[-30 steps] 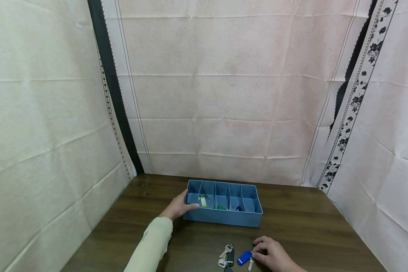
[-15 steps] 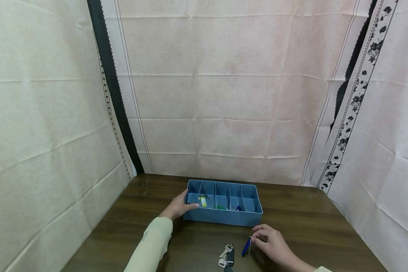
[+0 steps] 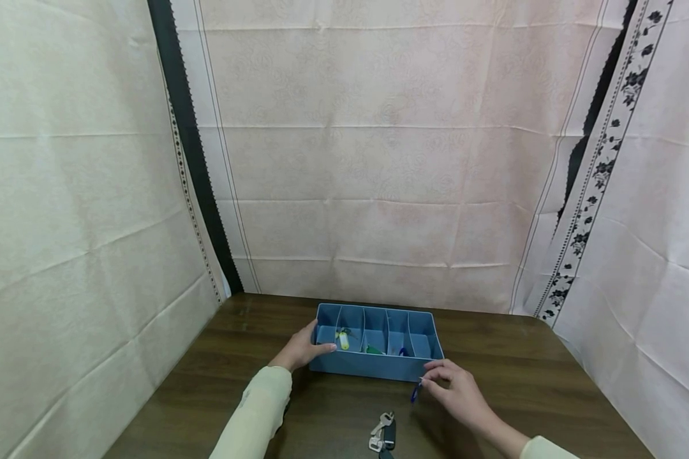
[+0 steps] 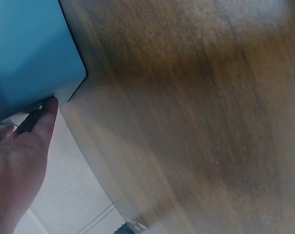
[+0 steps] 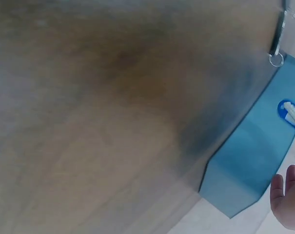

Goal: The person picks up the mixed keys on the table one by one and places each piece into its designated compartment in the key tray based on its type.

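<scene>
My left hand grips the left end of a blue five-slot organizer box, thumb at its front corner. In the left wrist view, the fingers lie against the box's end wall. My right hand pinches a key with a blue tag, which hangs in front of the box's front wall near its right end. The right wrist view shows the silver key over the blue tag, at the box wall; the pinching fingertips are outside that view.
Inside the box are a yellow-tagged key, a green item and a blue item, in separate slots. A bunch of keys with a dark fob lies on the wooden table near the front. Pale cloth hangs behind.
My right hand has lifted the blue-tagged key off the table and carried it forward to the box's front. The left hand and box have stayed in place.
</scene>
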